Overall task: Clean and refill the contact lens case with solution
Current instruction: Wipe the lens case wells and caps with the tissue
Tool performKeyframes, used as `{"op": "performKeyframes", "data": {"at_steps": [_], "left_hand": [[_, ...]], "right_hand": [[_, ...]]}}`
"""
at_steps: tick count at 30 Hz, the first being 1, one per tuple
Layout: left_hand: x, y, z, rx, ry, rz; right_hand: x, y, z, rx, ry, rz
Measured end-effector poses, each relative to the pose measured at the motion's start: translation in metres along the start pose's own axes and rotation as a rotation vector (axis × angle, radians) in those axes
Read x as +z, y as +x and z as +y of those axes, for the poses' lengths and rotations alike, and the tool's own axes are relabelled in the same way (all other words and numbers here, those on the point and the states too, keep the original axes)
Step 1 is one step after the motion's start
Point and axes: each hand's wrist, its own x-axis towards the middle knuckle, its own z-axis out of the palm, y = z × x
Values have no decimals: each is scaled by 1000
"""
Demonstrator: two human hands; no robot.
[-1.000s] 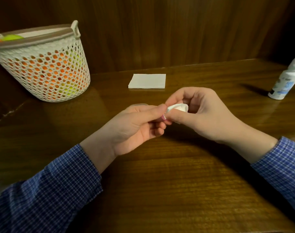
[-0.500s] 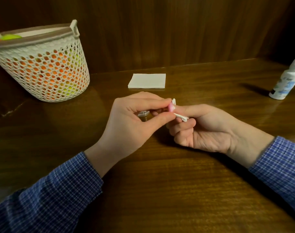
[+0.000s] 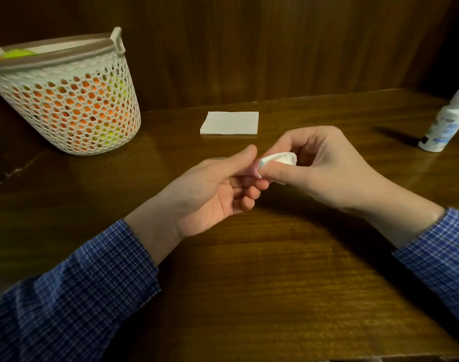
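Head view looks down on both my hands meeting above the wooden surface [image 3: 275, 283]. My left hand [image 3: 210, 192] pinches a small pink piece of the contact lens case [image 3: 255, 171] between thumb and forefinger; only its rim shows, so I cannot tell whether it is a cap or a well. My right hand [image 3: 325, 168] closes its fingers [image 3: 280, 176] around a folded tissue wad [image 3: 278, 160], pressed right against that pink rim. The piece lies directly between the two hands, touching the tissue on its right side, its open face seemingly turned toward my right fingers. So the wiping, as I judge it, turns on twisting the tissue into that face while the left hand holds steady.

The solution bottle [image 3: 444, 121] stands upright well apart at the far right edge, much nearer my right hand, which is the natural one to fetch it for refilling. A spare folded napkin [image 3: 229, 123] lies flat beyond my hands, and a perforated basket [image 3: 66, 100] sits far left. The rest of the case is hidden from me.
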Motion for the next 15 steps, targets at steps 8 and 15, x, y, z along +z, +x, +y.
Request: {"op": "performKeyframes", "data": {"at_steps": [8,15], "left_hand": [[-6,2,-5,88,-102,-96],[-2,2,-12,571,320,112]], "right_hand": [[9,-2,0,109,262,30],[12,4,-3,660,986,-142]]}}
